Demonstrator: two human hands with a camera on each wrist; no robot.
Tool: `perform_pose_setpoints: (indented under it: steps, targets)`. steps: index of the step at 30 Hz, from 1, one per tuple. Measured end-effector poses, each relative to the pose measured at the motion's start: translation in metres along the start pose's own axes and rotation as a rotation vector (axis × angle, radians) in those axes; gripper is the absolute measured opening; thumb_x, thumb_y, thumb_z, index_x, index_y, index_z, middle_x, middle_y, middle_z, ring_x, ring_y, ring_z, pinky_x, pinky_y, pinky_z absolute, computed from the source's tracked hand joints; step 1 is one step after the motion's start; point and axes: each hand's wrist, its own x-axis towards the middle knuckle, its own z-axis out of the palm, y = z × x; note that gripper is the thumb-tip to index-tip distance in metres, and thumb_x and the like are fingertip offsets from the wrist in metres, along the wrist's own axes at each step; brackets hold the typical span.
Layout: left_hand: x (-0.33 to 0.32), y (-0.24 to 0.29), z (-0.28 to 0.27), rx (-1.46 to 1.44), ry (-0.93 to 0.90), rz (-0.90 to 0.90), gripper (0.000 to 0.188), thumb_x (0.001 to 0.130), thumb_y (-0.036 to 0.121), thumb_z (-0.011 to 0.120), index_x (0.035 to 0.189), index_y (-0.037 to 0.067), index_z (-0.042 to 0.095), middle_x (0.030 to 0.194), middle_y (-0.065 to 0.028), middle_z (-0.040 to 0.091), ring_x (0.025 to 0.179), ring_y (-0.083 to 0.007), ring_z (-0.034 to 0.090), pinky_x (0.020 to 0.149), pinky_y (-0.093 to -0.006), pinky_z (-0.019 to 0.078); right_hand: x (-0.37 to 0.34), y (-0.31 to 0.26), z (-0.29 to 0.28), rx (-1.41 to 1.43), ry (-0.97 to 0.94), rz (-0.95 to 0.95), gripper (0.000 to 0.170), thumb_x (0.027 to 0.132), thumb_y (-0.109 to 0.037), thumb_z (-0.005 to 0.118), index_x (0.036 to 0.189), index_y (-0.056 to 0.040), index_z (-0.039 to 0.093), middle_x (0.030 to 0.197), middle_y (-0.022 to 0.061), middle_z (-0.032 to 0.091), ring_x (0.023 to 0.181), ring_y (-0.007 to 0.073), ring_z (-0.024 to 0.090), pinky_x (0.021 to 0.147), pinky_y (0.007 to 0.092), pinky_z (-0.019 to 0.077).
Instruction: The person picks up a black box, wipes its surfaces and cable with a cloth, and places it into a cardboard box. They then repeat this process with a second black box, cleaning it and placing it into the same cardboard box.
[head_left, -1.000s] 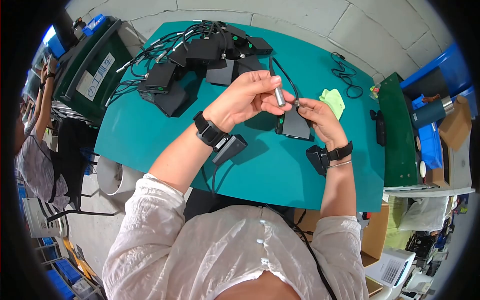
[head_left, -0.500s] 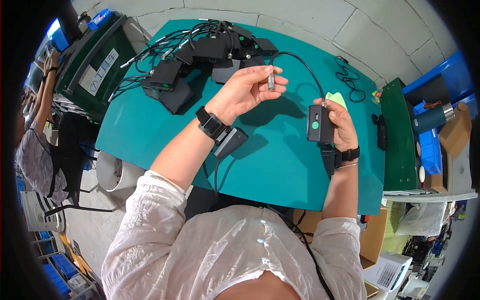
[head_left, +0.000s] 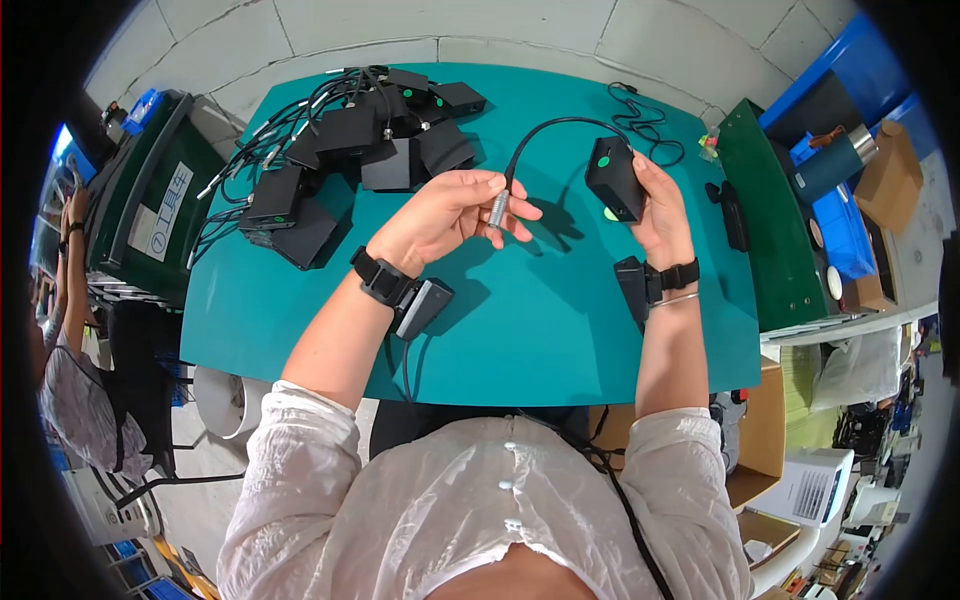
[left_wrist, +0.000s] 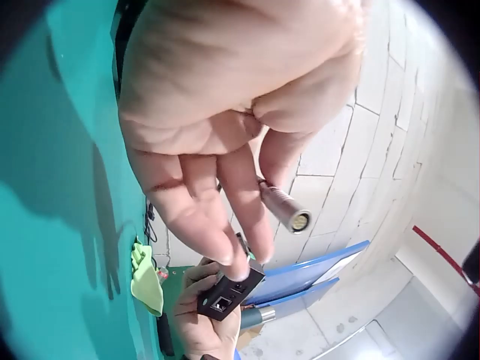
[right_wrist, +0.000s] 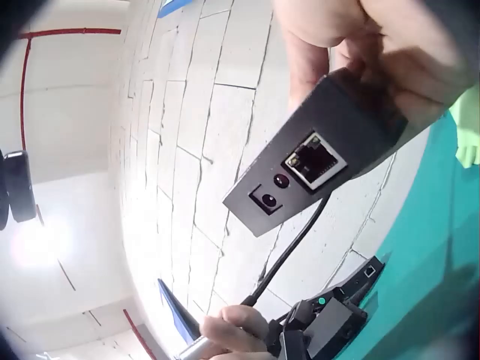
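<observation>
My left hand pinches the silver metal connector of a black cable between thumb and fingers. In the left wrist view, the round end of the connector shows small contacts inside. From there the cable arches over to a small black box with a green round sticker. My right hand grips that box from its right side, raised over the table and tilted. A network port and a round power socket sit on its end face, seen in the right wrist view.
Several similar black boxes with cables are heaped at the table's back left. A loose black cable lies at the back right. A light green cloth is mostly hidden behind the box. A green cabinet borders the right side.
The hands have moved apart. My right hand has lifted the box off the table and tilted it, stretching the cable into an arch. My left hand keeps the connector. The head view has shifted.
</observation>
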Motion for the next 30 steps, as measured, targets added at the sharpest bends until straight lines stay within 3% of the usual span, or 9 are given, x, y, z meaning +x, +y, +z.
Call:
perform_pose_setpoints:
  steps: [7, 13, 20, 25, 28, 30]
  targets:
    - [-0.002, -0.003, 0.003, -0.093, -0.004, -0.006, 0.03, 0.1, 0.026, 0.045, 0.101, 0.0, 0.06, 0.104, -0.021, 0.067, 0.088, -0.0294, 0.068, 0.067, -0.0316, 0.0558, 0.001, 0.001, -0.011, 0.094, -0.05, 0.065, 0.035, 0.095, -0.019, 0.058, 0.123, 0.0021, 0.055, 0.108, 0.0077, 0.065, 0.091, 0.0133, 0.065, 0.079, 0.0272, 0.0547]
    - [-0.005, 0.002, 0.0, -0.135, -0.061, 0.046, 0.028, 0.1, 0.025, 0.045, 0.102, 0.001, 0.06, 0.103, -0.0198, 0.067, 0.088, -0.0294, 0.068, 0.071, -0.0331, 0.0561, -0.003, -0.002, -0.005, 0.048, -0.235, 0.062, 0.042, 0.092, -0.019, 0.061, 0.127, 0.0036, 0.051, 0.108, 0.0087, 0.064, 0.097, 0.0145, 0.064, 0.084, 0.0299, 0.0552]
    - [-0.005, 0.007, -0.016, -0.127, 0.149, 0.178, 0.022, 0.097, 0.026, 0.052, 0.099, 0.005, 0.058, 0.083, -0.0076, 0.067, 0.077, -0.0219, 0.065, 0.069, -0.031, 0.0515, -0.011, -0.001, 0.008, -0.133, -0.396, 0.176, 0.038, 0.087, -0.012, 0.067, 0.122, -0.0014, 0.059, 0.106, 0.0037, 0.064, 0.096, 0.0115, 0.062, 0.088, 0.0256, 0.0507]
    - [-0.004, 0.008, -0.027, -0.229, 0.183, 0.24, 0.024, 0.095, 0.026, 0.057, 0.1, 0.003, 0.061, 0.08, -0.0052, 0.066, 0.076, -0.0161, 0.064, 0.068, -0.0274, 0.0504, -0.013, 0.001, 0.018, -0.2, -0.412, 0.202, 0.046, 0.084, -0.014, 0.071, 0.124, 0.0024, 0.055, 0.105, 0.0058, 0.064, 0.096, 0.0132, 0.062, 0.089, 0.026, 0.0501]
    - [-0.003, 0.006, -0.035, -0.26, 0.26, 0.207, 0.03, 0.098, 0.027, 0.052, 0.112, 0.002, 0.059, 0.077, -0.0038, 0.063, 0.073, -0.0173, 0.059, 0.068, -0.0294, 0.047, -0.011, 0.003, 0.016, -0.219, -0.453, 0.164, 0.037, 0.087, -0.012, 0.066, 0.122, -0.0018, 0.059, 0.107, 0.0035, 0.063, 0.097, 0.0116, 0.061, 0.089, 0.026, 0.0497]
    - [-0.001, 0.005, -0.038, -0.151, 0.289, 0.146, 0.031, 0.097, 0.024, 0.055, 0.118, 0.001, 0.057, 0.084, -0.0054, 0.067, 0.077, -0.0167, 0.061, 0.067, -0.0287, 0.0471, -0.011, 0.003, 0.017, -0.213, -0.352, 0.109, 0.036, 0.089, -0.013, 0.065, 0.122, -0.0015, 0.059, 0.107, 0.0039, 0.064, 0.097, 0.0116, 0.062, 0.087, 0.0259, 0.0505]
